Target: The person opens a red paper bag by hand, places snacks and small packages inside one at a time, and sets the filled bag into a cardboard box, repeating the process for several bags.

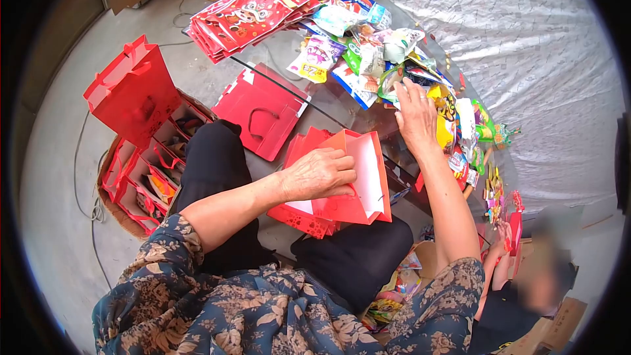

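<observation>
My left hand grips the near edge of a red paper gift bag, which stands with its mouth open and pale inside showing above my lap. More red paper shows beneath and behind that bag. My right hand is stretched over a heap of snack packets on the glass table. Its fingers are apart beside a green and white packet; whether they touch it is hard to see. Yellow packets lie just right of this hand.
Flat red bags with a printed cartoon are stacked at the table's far left. Another red bag lies below the stack. A round box of filled red bags stands at left. A co-worker sits at lower right.
</observation>
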The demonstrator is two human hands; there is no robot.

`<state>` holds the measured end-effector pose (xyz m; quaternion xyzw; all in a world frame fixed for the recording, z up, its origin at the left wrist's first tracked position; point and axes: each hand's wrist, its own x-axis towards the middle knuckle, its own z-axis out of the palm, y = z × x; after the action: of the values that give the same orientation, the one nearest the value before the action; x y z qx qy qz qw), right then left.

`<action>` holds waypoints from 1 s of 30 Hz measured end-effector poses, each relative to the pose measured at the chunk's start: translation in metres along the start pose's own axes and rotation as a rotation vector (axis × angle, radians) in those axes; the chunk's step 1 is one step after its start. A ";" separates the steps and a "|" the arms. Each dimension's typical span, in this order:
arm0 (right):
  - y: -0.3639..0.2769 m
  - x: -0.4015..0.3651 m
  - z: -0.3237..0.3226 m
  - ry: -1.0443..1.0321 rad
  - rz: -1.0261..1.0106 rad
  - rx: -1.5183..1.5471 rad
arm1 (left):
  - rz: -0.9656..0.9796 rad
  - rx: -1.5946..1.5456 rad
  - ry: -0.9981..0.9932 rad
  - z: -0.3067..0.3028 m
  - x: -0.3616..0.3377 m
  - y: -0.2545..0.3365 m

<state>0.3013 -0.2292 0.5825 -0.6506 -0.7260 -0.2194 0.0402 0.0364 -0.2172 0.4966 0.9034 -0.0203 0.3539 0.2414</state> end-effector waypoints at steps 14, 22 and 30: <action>0.017 0.038 0.014 0.057 -0.079 0.059 | -0.031 -0.022 0.027 0.003 0.004 -0.012; 0.009 0.020 0.048 -0.031 0.030 -0.077 | -0.053 -0.017 0.032 0.002 0.006 -0.015; 0.019 0.033 0.018 0.293 -0.075 0.046 | -0.054 -0.019 0.027 0.004 0.008 -0.017</action>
<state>0.3187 -0.1904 0.5825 -0.5831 -0.7408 -0.2965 0.1523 0.0484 -0.2030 0.4921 0.8963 0.0040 0.3594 0.2599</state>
